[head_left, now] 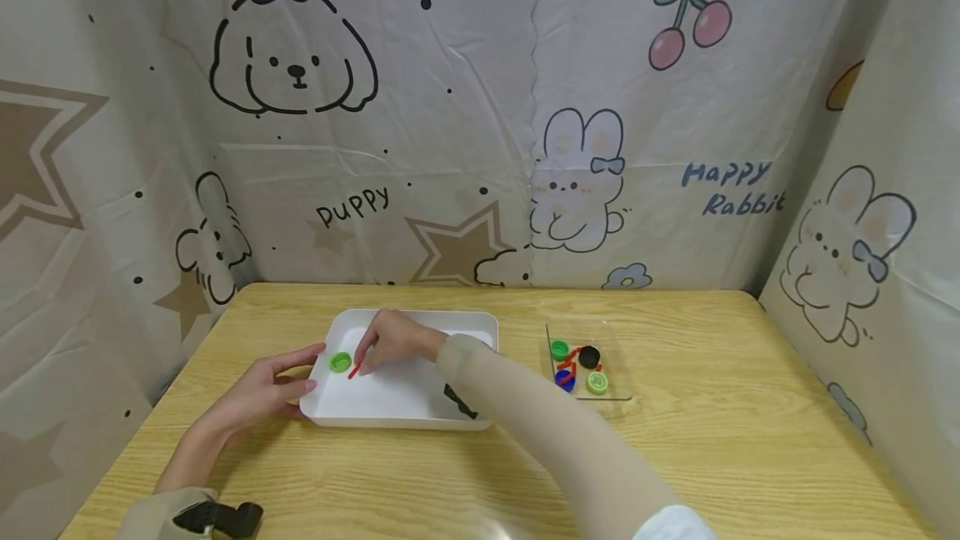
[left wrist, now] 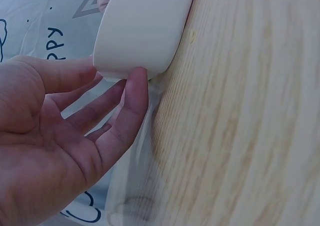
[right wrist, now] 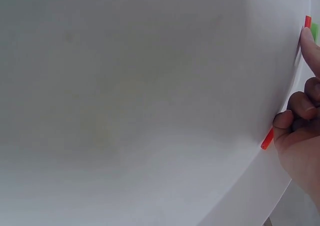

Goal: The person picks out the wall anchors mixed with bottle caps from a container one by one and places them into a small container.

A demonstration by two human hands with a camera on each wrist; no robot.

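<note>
My left hand [head_left: 262,390] holds the left end of a white tray [head_left: 405,415], thumb and fingertips against its rim and outer wall [left wrist: 142,30]. Inside the tray, my right hand [head_left: 393,336] pinches a thin red stick [head_left: 355,371] low over the tray floor. To the left of those fingertips lies a round green cap-like piece [head_left: 341,362]. The right wrist view catches a red end [right wrist: 308,21] at a fingertip, with a green edge [right wrist: 314,31] behind it. A second red end [right wrist: 267,139] pokes out below the curled fingers.
Right of the tray stands a clear box [head_left: 617,373] holding green pieces [head_left: 559,349], a black disc [head_left: 589,357], a blue one [head_left: 565,380] and several red sticks [head_left: 573,354]. Both stand on a wooden table [head_left: 712,423]; a printed curtain [head_left: 450,132] hangs behind it.
</note>
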